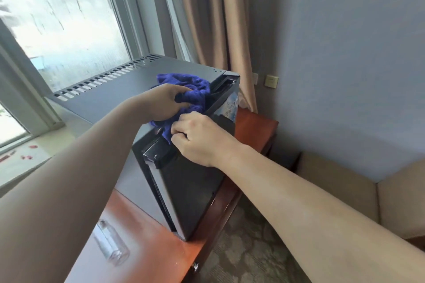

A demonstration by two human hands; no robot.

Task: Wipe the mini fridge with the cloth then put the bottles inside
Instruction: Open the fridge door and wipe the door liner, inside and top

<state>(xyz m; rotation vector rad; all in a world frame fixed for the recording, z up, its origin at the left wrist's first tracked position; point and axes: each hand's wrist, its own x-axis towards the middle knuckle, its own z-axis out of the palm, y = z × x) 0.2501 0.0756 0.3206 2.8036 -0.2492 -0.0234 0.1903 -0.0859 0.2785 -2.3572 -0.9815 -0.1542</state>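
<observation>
Blue cloth (193, 87) lies bunched on the top front edge of the grey mini fridge (119, 92), which stands on a reddish wooden desk (147, 236) beside a window (59, 18). The left hand (164, 103) grips the bunch from above, its fingers (180, 91) curled into the folds. The right hand (199, 139) sits just below it, at the top of the fridge's glossy black door, its fingers (179, 128) curled and pinching a hanging corner of the cloth. A clear bottle (112, 244) lies on its side on the desk near the fridge, partly hidden by the left forearm. Beige curtain (213, 18) hangs behind the fridge, and a beige armchair (345, 190) stands to the right.
</observation>
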